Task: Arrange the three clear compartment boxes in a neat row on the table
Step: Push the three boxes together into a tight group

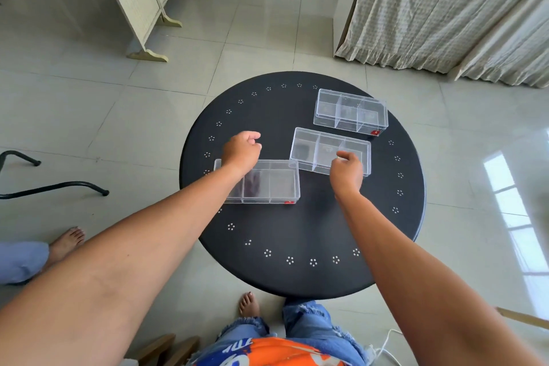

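Observation:
Three clear compartment boxes lie on the round black table (303,226). The near-left box (276,184) lies square to me, and my left hand (242,151) hovers over its far-left corner with the fingers curled in, nothing visible in them. The middle box (315,148) is slightly rotated. My right hand (346,169) covers its near-right edge with thumb and fingers pinched together; whether they grip the wall is hidden. The far-right box (350,111) sits apart near the table's back edge, untouched.
The table's rim carries small white dot patterns. A folding screen (139,0) stands at the back left and a curtained frame (445,9) at the back right. Black chair legs (53,187) reach in from the left. My bare feet and another person's foot (66,242) rest on the tiled floor.

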A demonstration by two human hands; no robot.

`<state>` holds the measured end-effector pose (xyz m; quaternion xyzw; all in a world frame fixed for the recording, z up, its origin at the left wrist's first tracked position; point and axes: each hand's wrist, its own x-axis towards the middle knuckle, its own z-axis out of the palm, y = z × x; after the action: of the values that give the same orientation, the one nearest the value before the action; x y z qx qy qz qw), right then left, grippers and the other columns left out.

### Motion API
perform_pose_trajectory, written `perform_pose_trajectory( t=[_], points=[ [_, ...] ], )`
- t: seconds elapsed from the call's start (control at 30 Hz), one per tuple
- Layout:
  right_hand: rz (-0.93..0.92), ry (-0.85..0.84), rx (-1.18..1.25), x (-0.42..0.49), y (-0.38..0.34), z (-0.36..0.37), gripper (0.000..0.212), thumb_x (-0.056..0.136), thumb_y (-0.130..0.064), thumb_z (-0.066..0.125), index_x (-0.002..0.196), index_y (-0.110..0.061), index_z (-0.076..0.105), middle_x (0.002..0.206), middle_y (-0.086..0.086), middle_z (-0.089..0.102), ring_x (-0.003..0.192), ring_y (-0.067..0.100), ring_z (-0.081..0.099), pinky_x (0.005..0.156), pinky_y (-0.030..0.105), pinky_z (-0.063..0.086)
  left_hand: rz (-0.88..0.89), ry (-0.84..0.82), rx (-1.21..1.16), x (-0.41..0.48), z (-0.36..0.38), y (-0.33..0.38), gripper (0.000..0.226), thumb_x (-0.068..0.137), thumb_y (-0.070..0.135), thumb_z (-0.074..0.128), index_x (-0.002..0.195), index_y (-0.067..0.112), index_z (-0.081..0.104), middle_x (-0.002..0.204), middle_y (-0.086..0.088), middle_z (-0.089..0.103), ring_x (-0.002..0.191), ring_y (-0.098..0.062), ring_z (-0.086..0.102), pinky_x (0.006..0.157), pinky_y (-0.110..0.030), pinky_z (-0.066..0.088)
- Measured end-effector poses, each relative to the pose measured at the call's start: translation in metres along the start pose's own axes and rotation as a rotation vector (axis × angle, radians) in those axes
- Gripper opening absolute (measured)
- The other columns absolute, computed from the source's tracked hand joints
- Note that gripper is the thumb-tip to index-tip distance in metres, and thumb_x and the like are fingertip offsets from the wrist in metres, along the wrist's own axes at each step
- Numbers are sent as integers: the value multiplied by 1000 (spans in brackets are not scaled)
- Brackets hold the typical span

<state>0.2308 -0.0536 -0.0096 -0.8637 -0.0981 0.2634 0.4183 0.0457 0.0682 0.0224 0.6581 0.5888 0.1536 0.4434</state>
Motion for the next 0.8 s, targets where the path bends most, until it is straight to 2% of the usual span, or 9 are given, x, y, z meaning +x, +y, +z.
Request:
perform_pose_trajectory(
  t=[0.1, 0.2, 0.37, 0.4, 0.47, 0.5, 0.53, 0.6, 0.8],
  points=[
    [-18, 127, -104, 16, -5, -20, 44, 87, -12, 40, 123, -21, 62, 127, 12, 57, 116, 32, 54, 91, 37, 46, -2, -105, 55, 8, 22, 18, 42, 88, 23, 55, 130, 25, 59, 131, 1, 63, 121, -21, 59, 100, -29, 43],
    [27, 200, -209, 35, -6, -36, 41, 91, -19, 47, 132, -20, 55, 138, 14, 46, 129, 34, 42, 106, 42, 35, -36, -192, 117, 18, 44, 30, 52, 88, 29, 56, 139, 24, 50, 143, -1, 55, 129, -22, 53, 108, -35, 40],
    [187, -6, -144, 66, 3, -52, 58, 92, -27, 54, 145, -12, 38, 146, 14, 39, 134, 33, 40, 103, 38, 37, -75, -253, 244, 39, 71, 36, 58, 89, 31, 54, 139, 5, 44, 148, -14, 48, 134, -36, 47, 108, -44, 38],
    [197, -60, -95, 72, 6, -53, 57, 92, -26, 54, 144, -9, 39, 140, 12, 45, 130, 33, 45, 95, 36, 40, -84, -244, 252, 43, 74, 35, 57, 88, 29, 54, 135, -1, 44, 144, -20, 49, 131, -40, 47, 106, -47, 39],
    [197, -132, -11, 79, 8, -53, 36, 90, -23, 52, 123, -6, 52, 106, 7, 58, 106, 31, 58, 71, 29, 42, -83, -245, 252, 46, 79, 36, 46, 88, 25, 54, 120, -8, 53, 124, -28, 57, 116, -48, 53, 93, -47, 47],
    [201, -145, 6, 82, 10, -53, 18, 90, -21, 51, 103, -9, 54, 86, 3, 55, 88, 27, 56, 60, 28, 38, -82, -251, 242, 48, 81, 37, 31, 88, 22, 53, 96, -7, 60, 99, -29, 62, 95, -51, 55, 76, -41, 49],
    [201, -159, 27, 84, 10, -52, 7, 90, -18, 50, 87, -11, 52, 75, 1, 48, 75, 23, 49, 55, 27, 32, -80, -251, 233, 49, 84, 36, 24, 87, 20, 53, 70, 3, 54, 71, -20, 53, 71, -43, 48, 59, -35, 40],
    [208, -184, 76, 87, 12, -49, 17, 89, -12, 48, 72, -15, 48, 71, 2, 45, 68, 20, 41, 54, 27, 30, -69, -250, 215, 51, 87, 36, 36, 86, 18, 53, 57, 15, 30, 59, -4, 30, 59, -24, 30, 54, -30, 21],
    [211, -173, 126, 92, 9, -37, 19, 81, -3, 45, 86, -11, 61, 78, 7, 55, 76, 22, 49, 66, 29, 38, -77, -184, 163, 53, 93, 39, 39, 86, 14, 52, 54, 15, 30, 56, 0, 34, 56, -19, 32, 51, -28, 22]
  ],
)
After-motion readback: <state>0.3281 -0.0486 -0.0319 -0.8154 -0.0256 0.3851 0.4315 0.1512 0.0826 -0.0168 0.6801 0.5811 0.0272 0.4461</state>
